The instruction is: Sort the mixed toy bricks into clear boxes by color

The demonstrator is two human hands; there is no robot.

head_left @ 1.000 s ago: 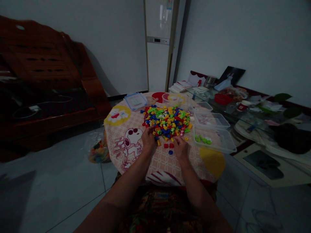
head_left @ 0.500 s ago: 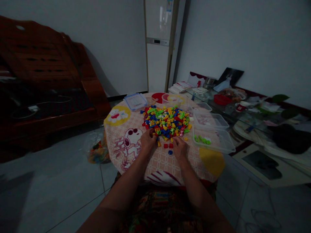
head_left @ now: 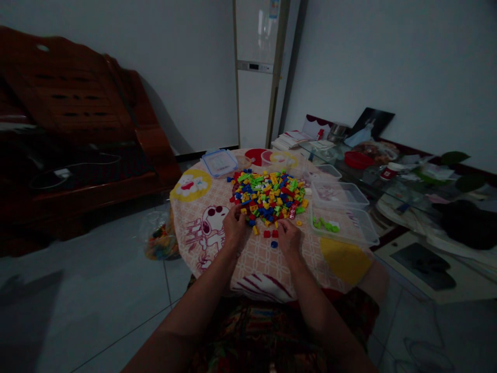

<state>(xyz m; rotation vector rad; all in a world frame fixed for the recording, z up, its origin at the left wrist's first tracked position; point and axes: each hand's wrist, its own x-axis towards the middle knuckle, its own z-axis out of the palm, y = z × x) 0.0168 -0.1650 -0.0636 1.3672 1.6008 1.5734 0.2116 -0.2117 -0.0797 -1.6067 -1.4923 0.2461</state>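
- Plastic blocks [head_left: 269,191] are lying in one mixed heap on the round table's patterned cloth [head_left: 266,261], just ahead of both hands; the heap is sitting centrally, probably so that either hand is reaching it easily
- Left hand [head_left: 235,228] is resting at the heap's near left edge, its fingertips beside a yellow block [head_left: 244,211]; I cannot tell whether they are gripping it
- Right hand [head_left: 290,238] is resting at the near right edge, fingers bent close to a small yellow piece [head_left: 276,224]; whether they are holding anything, I cannot tell; the two hands are lying apart, with the loose pieces between them
- Two red blocks [head_left: 266,234] and one blue round piece [head_left: 274,244] are lying in that gap, perhaps set out there for being easy to see
- Three clear trays are lining the right side: nearest [head_left: 359,228], middle [head_left: 351,196] and far [head_left: 330,171]; they are standing beside the heap, seemingly within the right arm's reach; several green pieces [head_left: 325,225], too blurred for counting, are lying in the nearest
- One blue-rimmed lid [head_left: 220,163] is lying behind the heap, to its left, likely out of the way; one clear bag [head_left: 159,241] of coloured things is standing on the floor
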